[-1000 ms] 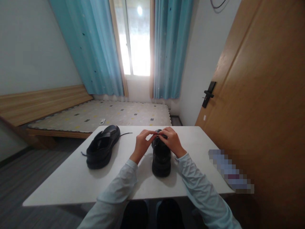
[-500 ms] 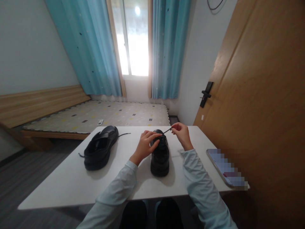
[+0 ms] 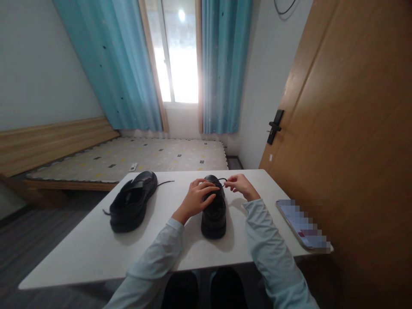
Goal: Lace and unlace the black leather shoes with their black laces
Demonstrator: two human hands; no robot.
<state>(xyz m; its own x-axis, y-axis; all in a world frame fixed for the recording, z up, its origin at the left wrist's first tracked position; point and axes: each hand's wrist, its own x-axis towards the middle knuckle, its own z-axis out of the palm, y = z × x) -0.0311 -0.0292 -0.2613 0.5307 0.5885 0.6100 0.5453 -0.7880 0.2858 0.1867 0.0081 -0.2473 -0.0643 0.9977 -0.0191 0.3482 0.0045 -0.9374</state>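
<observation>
**Left hand on the upper, right hand at the lace**

From my remote seat, I see the black shoe (image 3: 213,225) upright near the middle of the white table (image 3: 80,249), its heel towards the near edge and its toe towards the far side. That puts the laced part within easy reach of both hands.

My left hand (image 3: 195,198) is loosely open, thumb apart from the fingers, resting over the shoe's upper from the left. I judge that this touch steadies the shoe against any tug from the right; I cannot tell whether the fingertips also trap some lace.

My right hand (image 3: 242,186) is just off the shoe's right side, fingertips closed in a pinch on a thin black lace (image 3: 222,179). The lace curves from the shoe towards those fingers, and such a small grip suits a thin cord. Its exact path under the fingertips is too small for me to read.

Left of that, well apart, the second shoe (image 3: 128,219) sits upright and angled, one lace end out to the right and another at its near left. The spacing leaves my left forearm room. A flat device (image 3: 291,219), partly blurred, lies by the right edge, out of the hands' way.
</observation>
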